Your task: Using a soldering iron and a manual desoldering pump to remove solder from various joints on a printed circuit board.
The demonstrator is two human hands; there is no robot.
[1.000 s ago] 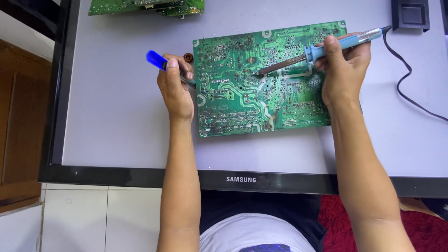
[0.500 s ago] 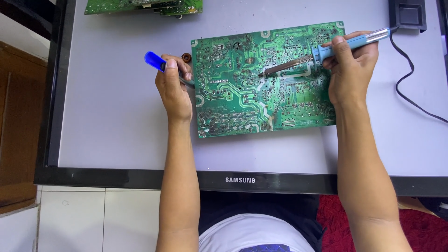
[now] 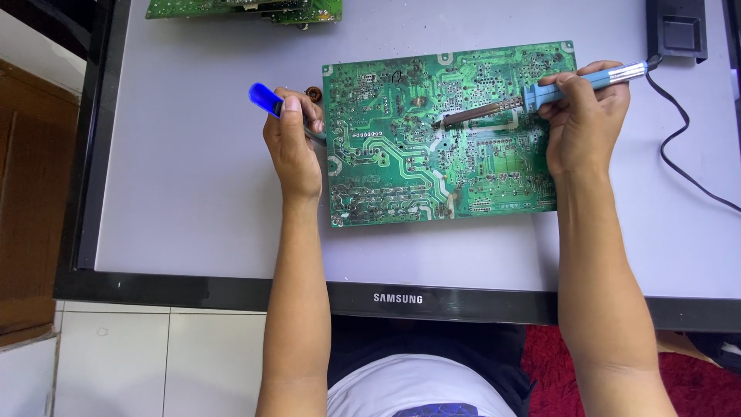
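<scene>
R hand (image 3: 583, 123) grips soldering iron (image 3: 540, 96), tip on green circuit board (image 3: 444, 147), frame centre. L hand (image 3: 293, 147) grips blue-handled tool (image 3: 266, 99) at board's left edge.

Bare grey surface (image 3: 193, 193) left of circuit board (image 3: 401, 177); cord (image 3: 687, 147) crosses right.

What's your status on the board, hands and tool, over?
Right hand shut on soldering iron, tip down on green circuit board. Left hand shut on blue-handled tool at the board's left edge. Iron's cord trails right, off the board.
</scene>
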